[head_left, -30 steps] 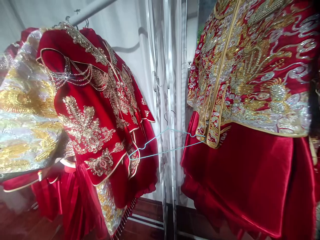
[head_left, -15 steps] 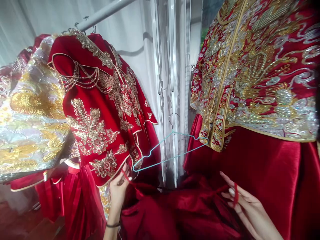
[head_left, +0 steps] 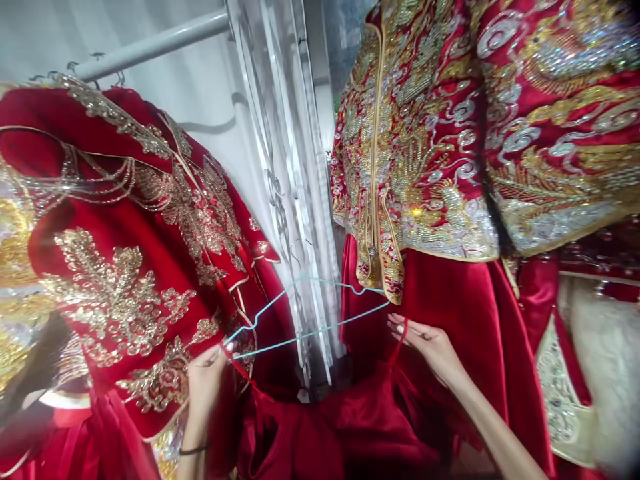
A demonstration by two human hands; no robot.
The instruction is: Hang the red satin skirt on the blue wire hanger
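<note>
A light blue wire hanger [head_left: 310, 313] hangs level between two red embroidered garments. My left hand [head_left: 207, 377] pinches a thin red loop at the hanger's left end. My right hand [head_left: 427, 343] pinches another red loop close to the hanger's right end. Both loops belong to a red satin skirt [head_left: 345, 427] that sags between my hands below the hanger. The red jacket with gold embroidery [head_left: 135, 267] hangs at the left, touching my left hand. The heavily beaded red and gold jacket [head_left: 425, 147] hangs at the right above its red skirt [head_left: 460, 320].
A white rail [head_left: 155, 43] carries the left garments on hangers. White curtains and an ornate white metal frame [head_left: 285, 200] stand behind the hanger. More gold and silver embroidered cloth [head_left: 15, 267] shows at the far left, and pale fabric [head_left: 605, 373] at the lower right.
My view has swung right. Both hands have risen with the red satin skirt, from out of sight up to the two ends of the blue hanger, pinching its loops.
</note>
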